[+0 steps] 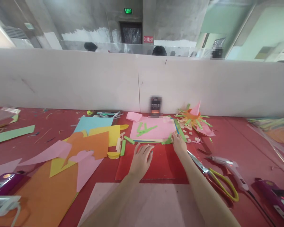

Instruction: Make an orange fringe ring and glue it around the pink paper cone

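Observation:
My left hand [142, 157] hovers over or rests on a red board [156, 171], with its fingers apart and nothing in them. My right hand [179, 145] is at the right front corner of a stack of coloured sheets, with pink paper [163, 127] on top. Its fingertips are drawn together there, close to green paper pieces [167, 142]; what they hold, if anything, is hidden. Several green strips [145, 129] lie on the pink sheet. By my right forearm are scissors [205, 170] with yellow handles, their blades slightly hidden.
A glue gun [232, 170] lies right of the scissors, near a purple power strip [274, 195]. Behind stands an orange and green paper flower shape [191, 115] with a pink cone. Orange sheets [92, 146] and other cut paper cover the left. A white partition [85, 82] borders the red table.

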### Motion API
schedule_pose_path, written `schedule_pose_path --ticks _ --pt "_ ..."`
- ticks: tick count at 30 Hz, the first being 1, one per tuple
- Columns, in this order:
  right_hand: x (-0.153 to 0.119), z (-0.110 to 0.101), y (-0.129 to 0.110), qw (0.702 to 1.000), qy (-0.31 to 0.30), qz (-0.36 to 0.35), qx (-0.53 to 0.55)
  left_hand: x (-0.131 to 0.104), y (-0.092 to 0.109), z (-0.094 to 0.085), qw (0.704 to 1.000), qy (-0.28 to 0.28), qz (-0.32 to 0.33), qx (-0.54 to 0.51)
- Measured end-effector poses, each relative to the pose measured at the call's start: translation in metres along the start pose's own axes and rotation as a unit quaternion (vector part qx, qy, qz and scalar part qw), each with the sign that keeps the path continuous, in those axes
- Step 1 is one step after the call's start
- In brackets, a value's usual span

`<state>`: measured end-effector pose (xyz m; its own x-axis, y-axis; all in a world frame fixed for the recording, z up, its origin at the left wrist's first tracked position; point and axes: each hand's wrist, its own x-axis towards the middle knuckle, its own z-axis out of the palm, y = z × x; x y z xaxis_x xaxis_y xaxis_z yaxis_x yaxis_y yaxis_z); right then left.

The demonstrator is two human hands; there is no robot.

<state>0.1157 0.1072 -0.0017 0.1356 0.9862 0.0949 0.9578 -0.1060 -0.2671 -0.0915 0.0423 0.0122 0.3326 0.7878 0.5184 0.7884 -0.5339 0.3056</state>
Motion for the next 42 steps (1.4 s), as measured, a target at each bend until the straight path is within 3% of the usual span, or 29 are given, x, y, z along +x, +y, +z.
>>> schedule_pose_path --ticks 4,7,13,18,23,32,37,42 --pt "-0.006 0.004 0.005 0.991 0.100 0.001 0.084 0.003 -0.003 -0.003 0.999 -0.010 -0.007 0.038" --pt "-0.007 0.008 0.008 0.984 0.133 0.020 0.116 0.001 -0.005 0.001 0.997 -0.029 -0.033 0.066" --pt "-0.006 0.015 0.009 0.985 0.145 0.001 0.093 -0.004 -0.001 0.009 0.994 -0.064 -0.044 0.076" --pt "-0.011 0.011 0.002 0.994 0.097 0.007 0.050 -0.006 0.004 0.019 0.992 -0.087 -0.060 0.067" --pt "-0.014 0.009 -0.001 0.994 0.090 0.026 0.055 -0.009 0.005 0.031 0.988 -0.138 -0.051 0.046" --pt "-0.024 0.017 -0.009 0.992 0.115 0.036 0.029 -0.007 0.009 0.027 0.983 -0.175 -0.044 0.041" --pt "-0.028 0.016 -0.006 0.979 0.134 0.073 0.133 0.022 0.016 0.028 0.979 -0.179 -0.089 0.038" --pt "-0.026 0.010 0.001 0.964 0.153 0.080 0.203 0.075 0.032 0.052 0.975 -0.194 -0.108 0.024"
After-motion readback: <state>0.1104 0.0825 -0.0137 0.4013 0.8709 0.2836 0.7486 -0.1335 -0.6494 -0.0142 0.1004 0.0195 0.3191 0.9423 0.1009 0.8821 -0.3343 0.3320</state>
